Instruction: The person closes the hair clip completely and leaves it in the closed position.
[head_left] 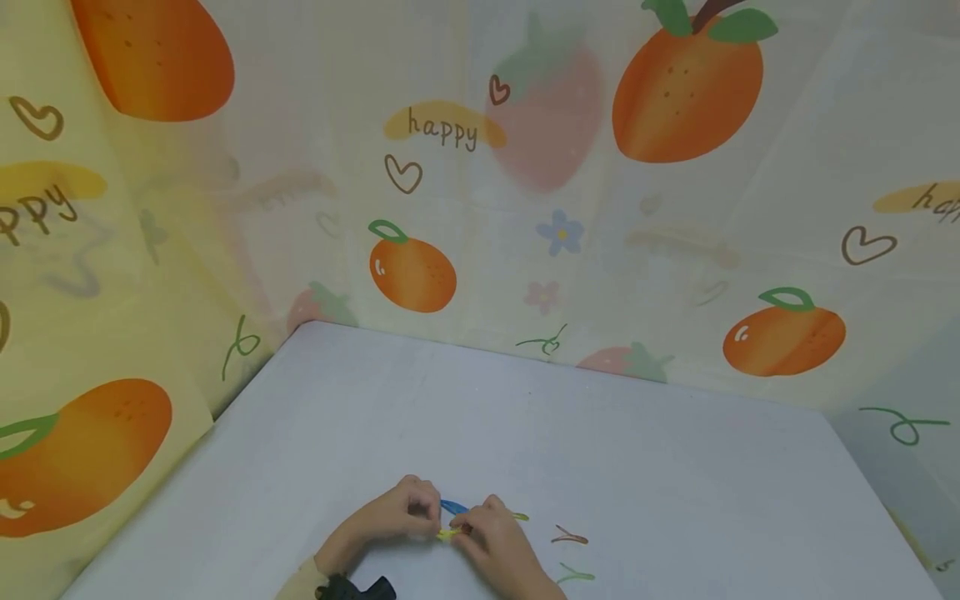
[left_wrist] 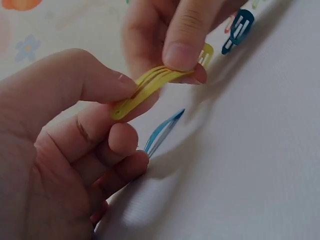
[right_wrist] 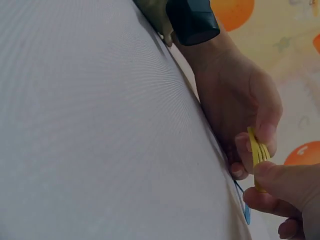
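Observation:
Both hands hold a yellow snap hair clip (left_wrist: 145,90) between them, above the white table. My left hand (head_left: 401,510) pinches its narrow end with thumb and fingers. At the wide end, the thumb and fingers of my right hand (head_left: 501,540) grip it, covering part of that end. Slots along the clip's length show in the left wrist view, and its side shows in the right wrist view. A blue hair clip (head_left: 453,507) lies on the table just beyond the hands, partly hidden by the left fingers in the left wrist view.
Right of my hands on the white table (head_left: 675,483) lie a brown hair clip (head_left: 572,536) and a green one (head_left: 576,574). A dark teal clip (left_wrist: 242,25) shows in the left wrist view. Fruit-printed cloth (head_left: 300,167) hangs behind and beside the table.

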